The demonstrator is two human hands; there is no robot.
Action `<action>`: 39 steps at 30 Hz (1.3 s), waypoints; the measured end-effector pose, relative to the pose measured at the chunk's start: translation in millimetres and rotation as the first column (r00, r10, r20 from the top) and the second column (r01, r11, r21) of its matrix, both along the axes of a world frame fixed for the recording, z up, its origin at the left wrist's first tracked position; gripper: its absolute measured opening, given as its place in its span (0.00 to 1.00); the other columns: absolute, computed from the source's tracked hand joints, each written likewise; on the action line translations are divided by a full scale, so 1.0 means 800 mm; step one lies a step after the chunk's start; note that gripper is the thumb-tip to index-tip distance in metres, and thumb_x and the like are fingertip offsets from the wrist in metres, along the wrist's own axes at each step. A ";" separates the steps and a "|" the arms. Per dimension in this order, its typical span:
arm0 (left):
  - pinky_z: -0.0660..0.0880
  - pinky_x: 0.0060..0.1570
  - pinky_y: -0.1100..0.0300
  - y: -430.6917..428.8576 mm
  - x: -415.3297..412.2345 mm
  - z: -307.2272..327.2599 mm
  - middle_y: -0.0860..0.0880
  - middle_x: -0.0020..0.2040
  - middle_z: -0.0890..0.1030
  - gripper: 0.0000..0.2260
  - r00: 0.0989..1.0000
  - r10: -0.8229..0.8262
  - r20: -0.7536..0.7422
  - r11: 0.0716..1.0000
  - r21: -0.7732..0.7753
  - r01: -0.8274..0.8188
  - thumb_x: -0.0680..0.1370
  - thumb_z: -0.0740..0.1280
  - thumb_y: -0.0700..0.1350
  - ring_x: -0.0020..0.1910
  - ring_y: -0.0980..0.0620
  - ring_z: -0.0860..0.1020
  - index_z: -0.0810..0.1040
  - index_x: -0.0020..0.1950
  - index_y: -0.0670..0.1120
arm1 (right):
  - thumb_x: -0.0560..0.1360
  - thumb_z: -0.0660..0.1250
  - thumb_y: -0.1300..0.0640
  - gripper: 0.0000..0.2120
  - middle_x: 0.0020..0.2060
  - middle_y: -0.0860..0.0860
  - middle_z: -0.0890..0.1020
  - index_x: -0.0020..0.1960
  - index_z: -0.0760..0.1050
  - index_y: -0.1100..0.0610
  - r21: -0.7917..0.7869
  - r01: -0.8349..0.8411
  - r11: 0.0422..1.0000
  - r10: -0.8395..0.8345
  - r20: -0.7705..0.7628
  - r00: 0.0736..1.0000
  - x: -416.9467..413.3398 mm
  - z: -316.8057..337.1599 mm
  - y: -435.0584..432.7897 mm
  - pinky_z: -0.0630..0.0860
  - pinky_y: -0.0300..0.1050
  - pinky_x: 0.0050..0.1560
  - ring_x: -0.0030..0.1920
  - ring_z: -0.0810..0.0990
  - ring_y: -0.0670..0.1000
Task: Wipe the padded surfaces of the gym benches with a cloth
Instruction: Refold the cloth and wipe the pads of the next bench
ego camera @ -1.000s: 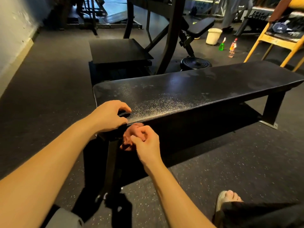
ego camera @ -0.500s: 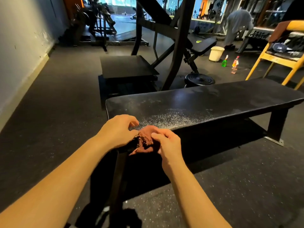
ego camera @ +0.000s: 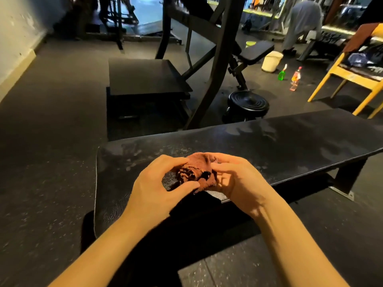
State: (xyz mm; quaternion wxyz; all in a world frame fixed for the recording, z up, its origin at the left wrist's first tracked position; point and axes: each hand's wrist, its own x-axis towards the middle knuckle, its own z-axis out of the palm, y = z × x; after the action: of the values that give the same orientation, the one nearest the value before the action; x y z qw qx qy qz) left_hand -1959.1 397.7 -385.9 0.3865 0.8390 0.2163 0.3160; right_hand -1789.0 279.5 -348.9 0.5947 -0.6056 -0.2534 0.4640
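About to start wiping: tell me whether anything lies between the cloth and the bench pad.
Nothing visible does. The left hand and right hand hold the bunched cloth over the bench pad, whose top shows only smears and speckles.

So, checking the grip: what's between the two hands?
A bunched brown cloth, gripped by the left hand and the right hand; the head view shows it.

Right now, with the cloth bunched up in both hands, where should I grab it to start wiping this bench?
Probably the crumpled top folds of the cloth, gripped from above. It sits wadded between the left hand and right hand over the bench pad, its loose edge hanging low, so a top grip leaves fabric underneath to meet the pad.
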 end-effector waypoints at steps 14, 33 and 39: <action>0.76 0.48 0.65 -0.141 0.203 0.456 0.56 0.43 0.85 0.01 0.926 -0.353 -0.132 0.913 -0.265 0.310 0.78 0.73 0.42 0.46 0.59 0.82 0.85 0.48 0.48 | 0.79 0.66 0.66 0.10 0.44 0.56 0.86 0.59 0.79 0.66 -0.110 0.295 0.949 -0.294 0.025 0.956 0.139 0.405 -0.222 0.78 0.40 0.38 0.40 0.84 0.49; 0.75 0.41 0.57 -0.391 0.264 0.747 0.42 0.44 0.84 0.11 0.444 -0.896 -0.033 0.299 -0.783 0.545 0.75 0.75 0.47 0.45 0.45 0.79 0.84 0.53 0.41 | 0.75 0.71 0.67 0.09 0.39 0.54 0.83 0.55 0.81 0.63 -0.116 0.907 0.404 -0.889 0.185 0.420 -0.037 0.736 -0.521 0.76 0.37 0.33 0.36 0.81 0.48; 0.78 0.52 0.62 -0.517 0.193 0.769 0.53 0.54 0.83 0.28 0.146 -0.979 -0.144 0.191 -0.382 0.904 0.67 0.84 0.49 0.52 0.56 0.82 0.78 0.63 0.51 | 0.73 0.73 0.64 0.04 0.37 0.50 0.84 0.47 0.84 0.57 -0.123 0.992 0.033 -0.869 0.486 0.089 -0.145 0.771 -0.604 0.77 0.42 0.38 0.37 0.82 0.46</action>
State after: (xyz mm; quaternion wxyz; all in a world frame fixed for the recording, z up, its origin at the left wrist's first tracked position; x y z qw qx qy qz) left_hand -1804.7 -15.6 229.4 0.5350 0.7828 -0.2619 -0.1801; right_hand -1904.7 -203.7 267.8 0.5578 -0.7892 0.2389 -0.0951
